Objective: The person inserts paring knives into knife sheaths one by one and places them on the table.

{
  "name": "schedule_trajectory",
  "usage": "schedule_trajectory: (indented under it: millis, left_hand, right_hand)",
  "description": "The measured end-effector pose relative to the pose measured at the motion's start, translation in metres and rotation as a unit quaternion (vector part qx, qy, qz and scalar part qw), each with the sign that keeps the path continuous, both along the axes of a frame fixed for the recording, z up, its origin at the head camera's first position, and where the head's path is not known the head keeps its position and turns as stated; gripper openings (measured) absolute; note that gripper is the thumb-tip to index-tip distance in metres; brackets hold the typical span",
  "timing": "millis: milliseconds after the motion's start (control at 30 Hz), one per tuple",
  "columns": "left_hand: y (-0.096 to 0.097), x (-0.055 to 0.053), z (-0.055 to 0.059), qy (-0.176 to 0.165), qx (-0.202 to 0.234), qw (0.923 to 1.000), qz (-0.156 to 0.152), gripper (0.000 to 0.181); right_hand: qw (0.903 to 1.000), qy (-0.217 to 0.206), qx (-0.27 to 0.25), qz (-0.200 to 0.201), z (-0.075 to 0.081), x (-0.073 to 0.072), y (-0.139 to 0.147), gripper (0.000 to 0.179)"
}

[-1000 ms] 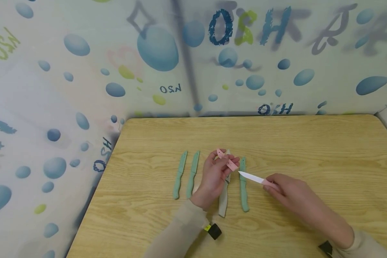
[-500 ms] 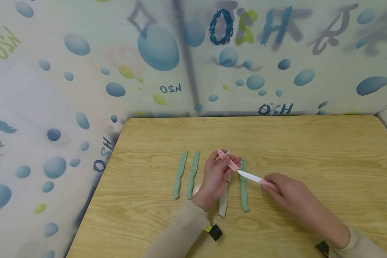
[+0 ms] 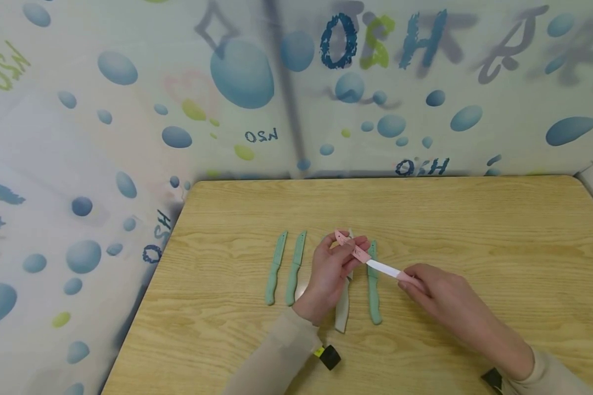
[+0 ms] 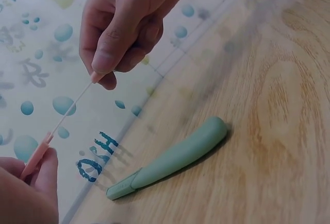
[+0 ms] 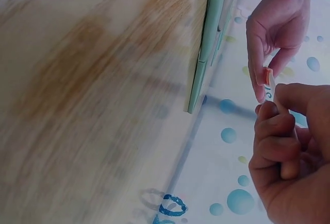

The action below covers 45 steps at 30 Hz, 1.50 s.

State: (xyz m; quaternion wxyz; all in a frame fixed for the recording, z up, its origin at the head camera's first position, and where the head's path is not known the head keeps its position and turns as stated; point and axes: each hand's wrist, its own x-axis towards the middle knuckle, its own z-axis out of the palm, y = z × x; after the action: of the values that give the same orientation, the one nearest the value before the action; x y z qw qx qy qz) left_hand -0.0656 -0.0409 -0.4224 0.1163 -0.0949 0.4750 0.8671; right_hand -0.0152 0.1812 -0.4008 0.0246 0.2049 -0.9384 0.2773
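Note:
In the head view my left hand (image 3: 326,277) pinches a pink knife sheath (image 3: 362,254) between thumb and fingers. My right hand (image 3: 445,291) grips the pink handle of a small knife (image 3: 382,268), whose white blade points left. The blade's tip is inside the sheath's mouth, with most of the blade bare between the hands. Seen in the left wrist view, the thin blade runs straight between the right hand (image 4: 129,23) and the sheath (image 4: 35,158). Curled fingers of the right hand (image 5: 289,152) cover much of the handle in the right wrist view.
Two green sheathed knives (image 3: 275,269) lie side by side left of my hands. Another green knife (image 3: 374,293) lies under the bare blade. A knife with a pale handle (image 3: 342,310) is partly hidden by my left hand. All rest on the wooden table (image 3: 449,219).
The knife has moved left toward the sheath. Its tip, apart from the sheath one second ago, has now entered the mouth. The left hand has barely moved.

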Motion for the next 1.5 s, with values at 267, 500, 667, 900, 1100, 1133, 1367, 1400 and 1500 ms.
schedule_trajectory:
  millis: [267, 500, 667, 900, 1100, 1133, 1367, 1400, 1500]
  left_hand:
    - [-0.001, 0.002, 0.000, -0.001, -0.004, 1.0000, 0.001, 0.038]
    - [0.002, 0.003, 0.000, 0.018, -0.010, 0.9998, 0.001, 0.033]
    - [0.004, 0.004, -0.002, 0.021, -0.005, 0.9997, 0.012, 0.027]
    - [0.007, 0.006, -0.002, 0.031, -0.004, 0.9994, 0.015, 0.022]
    - [0.007, 0.007, -0.001, 0.028, -0.004, 0.9995, 0.014, 0.024]
    - [0.007, 0.008, -0.001, 0.027, -0.004, 0.9995, 0.014, 0.024]
    - [0.008, 0.009, -0.001, 0.033, -0.009, 0.9994, 0.011, 0.021]
    - [0.008, 0.009, -0.001, 0.032, -0.007, 0.9994, 0.012, 0.020]
    - [0.009, 0.010, -0.001, 0.028, -0.004, 0.9995, 0.015, 0.019]
  right_hand:
    - [0.9999, 0.009, 0.001, -0.005, 0.003, 0.000, -0.002, 0.010]
    - [0.9998, 0.000, 0.012, -0.013, 0.005, 0.001, -0.004, 0.014]
    - [0.9997, 0.006, 0.015, -0.016, 0.006, 0.001, -0.007, 0.014]
    - [0.9995, 0.028, 0.006, -0.013, 0.006, 0.001, -0.011, 0.011]
    - [0.9996, 0.021, 0.004, -0.017, 0.006, 0.000, -0.013, 0.010]
    - [0.9996, 0.021, 0.003, -0.017, 0.006, 0.000, -0.014, 0.010]
    - [0.9993, 0.035, 0.000, -0.011, 0.004, 0.001, -0.016, 0.011]
    - [0.9993, 0.037, 0.000, -0.010, 0.003, 0.001, -0.016, 0.011]
    - [0.9992, 0.038, -0.003, -0.008, 0.003, 0.001, -0.017, 0.011]
